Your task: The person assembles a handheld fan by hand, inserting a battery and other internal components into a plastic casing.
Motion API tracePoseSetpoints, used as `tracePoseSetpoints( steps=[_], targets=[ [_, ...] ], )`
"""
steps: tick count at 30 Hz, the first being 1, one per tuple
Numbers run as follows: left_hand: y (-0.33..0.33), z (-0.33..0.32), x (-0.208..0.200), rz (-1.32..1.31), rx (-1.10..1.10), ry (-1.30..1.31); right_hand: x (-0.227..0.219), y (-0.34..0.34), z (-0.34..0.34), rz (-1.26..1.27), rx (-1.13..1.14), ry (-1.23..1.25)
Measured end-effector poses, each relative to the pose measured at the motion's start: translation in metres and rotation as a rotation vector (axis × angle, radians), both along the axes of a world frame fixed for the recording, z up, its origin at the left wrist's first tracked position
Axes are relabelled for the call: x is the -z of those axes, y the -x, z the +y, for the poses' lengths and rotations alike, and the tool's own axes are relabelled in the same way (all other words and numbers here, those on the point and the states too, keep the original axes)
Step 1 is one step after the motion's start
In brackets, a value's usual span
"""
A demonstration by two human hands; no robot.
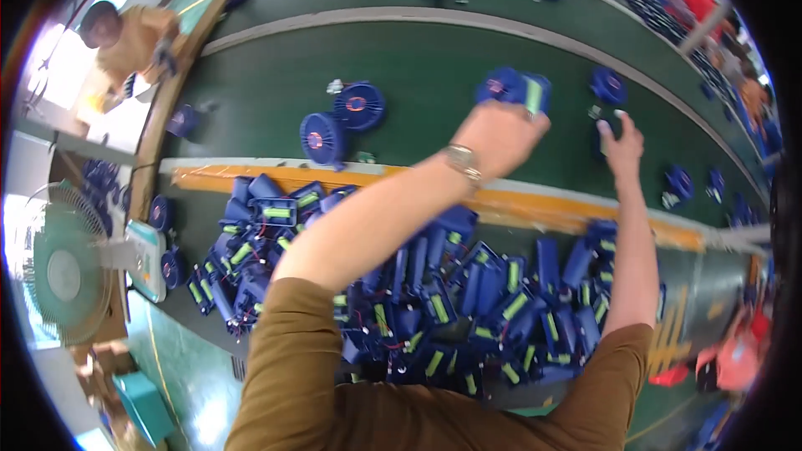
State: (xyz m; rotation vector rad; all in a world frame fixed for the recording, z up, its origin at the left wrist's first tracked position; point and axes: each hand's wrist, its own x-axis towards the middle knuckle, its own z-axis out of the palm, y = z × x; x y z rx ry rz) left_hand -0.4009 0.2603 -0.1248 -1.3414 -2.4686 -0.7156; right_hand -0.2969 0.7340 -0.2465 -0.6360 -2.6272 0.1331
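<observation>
My left hand [504, 140], with a watch on the wrist, reaches across the green belt. It is closed on blue fan parts: a round fan head [501, 83] and a handle half with a green battery [535, 93] show beyond its fingers. To its right, my right hand [625, 149] has thumb and finger around a dark blue fan part [598, 144], mostly hidden by the hand. A fan head [608, 85] with a small white connector lies just beyond it.
Two fan heads [359, 107] [323, 139] lie left on the belt [418, 58]. Nearer me, many blue handle shells with green batteries [439, 309] are heaped beyond an orange-taped rail [384, 177]. A desk fan [67, 271] stands left; a co-worker [134, 46] is at the far left.
</observation>
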Motion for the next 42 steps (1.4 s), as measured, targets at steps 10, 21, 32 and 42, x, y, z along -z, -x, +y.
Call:
tracePoseSetpoints(
  steps=[10, 21, 32, 42],
  targets=[
    [0.119, -0.156, 0.072, -0.185, -0.723, 0.156, 0.090, 0.056, 0.027, -0.036, -0.108, 0.071],
    [0.211, -0.282, 0.157, -0.496, -0.776, 0.289, 0.012, -0.081, -0.118, -0.095, -0.145, -0.244],
    [-0.133, -0.398, -0.157, -0.107, -0.500, -0.388, -0.105, -0.316, -0.592, -0.224, -0.497, 1.087],
    [-0.340, -0.612, -0.153, -0.424, -0.485, -0.685, -0.119, -0.371, -0.655, -0.373, -0.438, 1.249]
  ],
)
